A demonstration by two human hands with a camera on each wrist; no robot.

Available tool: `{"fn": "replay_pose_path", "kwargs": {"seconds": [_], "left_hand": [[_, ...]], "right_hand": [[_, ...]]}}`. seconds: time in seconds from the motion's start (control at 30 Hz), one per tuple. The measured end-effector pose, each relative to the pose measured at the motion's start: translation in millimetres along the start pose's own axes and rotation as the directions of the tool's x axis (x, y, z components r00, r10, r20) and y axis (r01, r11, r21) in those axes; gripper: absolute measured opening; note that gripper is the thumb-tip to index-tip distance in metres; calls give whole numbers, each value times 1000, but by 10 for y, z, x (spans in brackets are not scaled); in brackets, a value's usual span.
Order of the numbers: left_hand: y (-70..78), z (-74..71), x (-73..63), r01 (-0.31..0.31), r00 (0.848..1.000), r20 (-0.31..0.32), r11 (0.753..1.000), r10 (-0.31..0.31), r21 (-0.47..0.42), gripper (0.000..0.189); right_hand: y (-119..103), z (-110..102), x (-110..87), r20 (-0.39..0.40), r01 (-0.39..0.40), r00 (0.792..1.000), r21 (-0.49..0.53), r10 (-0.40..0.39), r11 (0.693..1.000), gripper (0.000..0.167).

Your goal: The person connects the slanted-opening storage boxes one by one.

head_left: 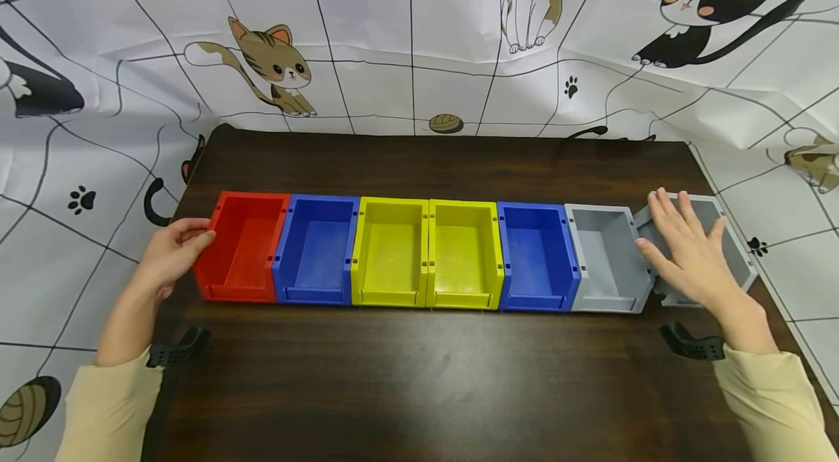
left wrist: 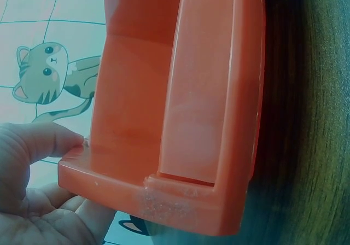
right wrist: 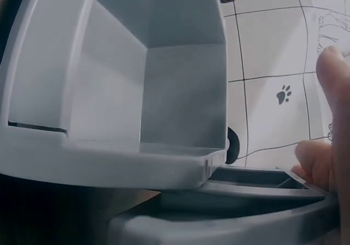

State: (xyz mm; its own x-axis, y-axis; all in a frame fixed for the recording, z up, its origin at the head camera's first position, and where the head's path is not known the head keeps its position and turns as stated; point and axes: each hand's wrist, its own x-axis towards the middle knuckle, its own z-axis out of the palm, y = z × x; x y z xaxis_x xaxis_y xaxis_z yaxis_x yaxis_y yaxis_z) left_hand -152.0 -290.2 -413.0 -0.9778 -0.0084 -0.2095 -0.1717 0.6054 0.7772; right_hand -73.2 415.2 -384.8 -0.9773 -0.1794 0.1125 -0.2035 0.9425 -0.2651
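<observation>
My left hand (head_left: 175, 252) grips the outer side wall of a red bin (head_left: 247, 247) at the left end of a row; the left wrist view shows the thumb at its rim and fingers beneath on the outside. My right hand (head_left: 696, 254) lies with fingers spread and straight over the rightmost grey bin (head_left: 737, 251), partly hiding it. That bin looks tilted and askew against the neighbouring grey bin (head_left: 606, 251). In the right wrist view the upright grey bin (right wrist: 183, 92) stands beside the lower, tilted one (right wrist: 262, 220).
Between the ends of the row stand a blue bin (head_left: 320, 247), two yellow bins (head_left: 393, 247) (head_left: 462, 247) and another blue bin (head_left: 534, 251), side by side. All lie on a dark wooden table (head_left: 419, 382). A white cat-print cloth (head_left: 373, 25) hangs behind and around it.
</observation>
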Motion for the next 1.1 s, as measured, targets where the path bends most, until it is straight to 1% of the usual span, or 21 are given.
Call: {"fn": "replay_pose_path", "kwargs": {"seconds": [0.07,0.17,0.27,0.37,0.53,0.63,0.8,0.93,1.1], "left_hand": [[-1,0,1,-3,1000,1,1000,3,-5,49],[-4,-2,1,-2,1000,0,1000,2,-8,48],[-6,-2,2,-1,1000,3,1000,1,-2,49],[-5,-4,6,0,1000,5,1000,0,-1,49],[0,-12,5,-1,1000,8,1000,1,-13,48],[8,-14,2,-5,1000,8,1000,5,-14,48],[15,-10,8,-7,1000,5,1000,7,-4,48],[13,-5,4,-1,1000,7,1000,1,8,49],[5,-9,0,-1,1000,10,1000,1,-4,49]], "right_hand": [[-3,2,-4,4,-19,1000,-35,19,999,74],[1,-16,-9,12,-69,997,-95,71,993,80],[23,-39,-19,25,-107,993,-134,111,985,83],[59,-66,-30,24,-112,993,-122,115,986,77],[153,-121,-33,11,-87,996,-21,88,996,56],[218,-142,-23,17,-84,996,7,84,996,50],[281,-162,-10,46,-88,995,-21,89,996,50],[289,-169,2,69,-96,993,-36,98,995,53],[280,-159,9,93,-102,990,-64,108,993,54]]}}
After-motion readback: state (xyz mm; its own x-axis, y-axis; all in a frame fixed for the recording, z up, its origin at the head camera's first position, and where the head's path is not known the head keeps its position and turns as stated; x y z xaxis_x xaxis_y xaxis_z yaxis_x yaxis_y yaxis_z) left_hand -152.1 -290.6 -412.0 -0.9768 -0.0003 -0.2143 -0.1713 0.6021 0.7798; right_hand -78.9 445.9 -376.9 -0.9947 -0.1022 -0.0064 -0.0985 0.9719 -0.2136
